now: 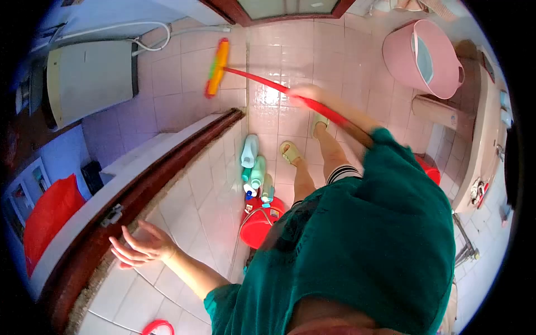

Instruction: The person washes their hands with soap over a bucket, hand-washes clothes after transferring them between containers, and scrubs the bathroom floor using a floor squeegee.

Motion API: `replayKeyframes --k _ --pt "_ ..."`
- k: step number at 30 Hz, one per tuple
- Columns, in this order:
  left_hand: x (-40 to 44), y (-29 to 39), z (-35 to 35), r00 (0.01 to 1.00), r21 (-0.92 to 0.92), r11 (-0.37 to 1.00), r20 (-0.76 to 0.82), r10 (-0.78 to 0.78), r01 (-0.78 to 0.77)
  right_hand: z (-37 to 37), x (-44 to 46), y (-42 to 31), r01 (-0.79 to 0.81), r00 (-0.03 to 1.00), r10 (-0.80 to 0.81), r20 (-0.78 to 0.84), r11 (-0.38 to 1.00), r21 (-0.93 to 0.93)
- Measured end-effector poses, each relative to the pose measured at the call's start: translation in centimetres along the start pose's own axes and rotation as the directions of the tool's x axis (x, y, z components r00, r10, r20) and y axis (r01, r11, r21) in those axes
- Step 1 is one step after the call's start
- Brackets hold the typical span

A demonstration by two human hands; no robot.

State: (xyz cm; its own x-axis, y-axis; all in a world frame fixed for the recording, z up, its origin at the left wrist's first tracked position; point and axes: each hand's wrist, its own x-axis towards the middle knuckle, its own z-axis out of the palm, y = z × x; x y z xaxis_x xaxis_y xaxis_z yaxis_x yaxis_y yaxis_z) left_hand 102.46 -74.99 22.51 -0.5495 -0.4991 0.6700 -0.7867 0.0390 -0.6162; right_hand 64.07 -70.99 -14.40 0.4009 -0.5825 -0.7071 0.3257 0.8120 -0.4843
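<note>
My right hand (306,96) is closed round the red pole of a long-handled floor-cleaning tool (258,78). Its yellow, orange, green and red head (218,68) is over the pink tiles at upper left; blur hides whether it is a brush or a mop. The pole's near end runs back along my forearm. My left hand (142,247) holds nothing, its fingers apart, beside the brown door frame (139,201) and its metal latch plate (113,215).
Several bottles (257,172) and a red bucket (257,229) stand along the tiled wall by my slippered feet (291,152). A pink basket (402,56) is at upper right, near a sink (483,139). At left are a grey-white box-shaped appliance (92,81) and a red cloth or bag (53,218).
</note>
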Motion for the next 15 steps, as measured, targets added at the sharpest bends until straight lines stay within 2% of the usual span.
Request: replayKeyframes --k 1,2,3,4,7,9,10,11,13,15 --pt "-0.1 0.3 0.7 1.000 0.021 1.000 -0.022 0.005 -0.005 0.6 -6.9 -0.3 0.094 0.994 -0.093 -0.059 0.996 0.011" --pt "0.0 0.5 0.9 1.000 0.046 0.999 -0.024 0.000 0.001 0.5 -12.2 0.9 -0.043 0.969 0.068 -0.239 0.993 0.107" --pt "0.0 0.5 0.9 1.000 0.034 0.999 -0.023 0.005 -0.004 -1.2 -16.8 4.1 -0.051 0.971 0.104 -0.215 0.970 0.238" --pt "0.1 0.7 0.9 1.000 0.043 0.999 -0.007 0.013 -0.013 -1.3 -21.3 6.4 -0.072 0.926 0.209 -0.315 0.915 0.397" --pt "0.1 0.6 1.0 1.000 0.077 0.997 0.012 0.011 -0.012 -0.6 -31.0 7.7 -0.089 0.863 0.380 -0.333 0.763 0.640" --pt "0.4 0.7 0.8 0.999 0.096 0.995 0.049 0.006 -0.010 -1.7 -33.1 7.0 -0.102 0.822 0.459 -0.338 0.701 0.705" --pt "0.6 0.9 0.6 0.999 0.122 0.992 0.053 0.007 -0.013 -1.2 -33.7 5.3 -0.048 0.867 0.352 -0.351 0.762 0.646" --pt "0.7 1.0 0.6 0.999 0.114 0.993 0.039 0.008 -0.012 -1.4 -33.2 4.5 -0.033 0.869 0.343 -0.357 0.759 0.651" --pt "0.8 1.0 0.6 0.998 0.155 0.988 0.061 0.002 -0.011 -2.2 -31.6 3.2 -0.044 0.936 0.180 -0.302 0.912 0.408" --pt "0.9 1.2 0.5 0.996 0.172 0.985 0.088 0.008 -0.023 -2.2 -28.1 0.2 0.009 0.965 0.096 -0.245 0.920 0.392"
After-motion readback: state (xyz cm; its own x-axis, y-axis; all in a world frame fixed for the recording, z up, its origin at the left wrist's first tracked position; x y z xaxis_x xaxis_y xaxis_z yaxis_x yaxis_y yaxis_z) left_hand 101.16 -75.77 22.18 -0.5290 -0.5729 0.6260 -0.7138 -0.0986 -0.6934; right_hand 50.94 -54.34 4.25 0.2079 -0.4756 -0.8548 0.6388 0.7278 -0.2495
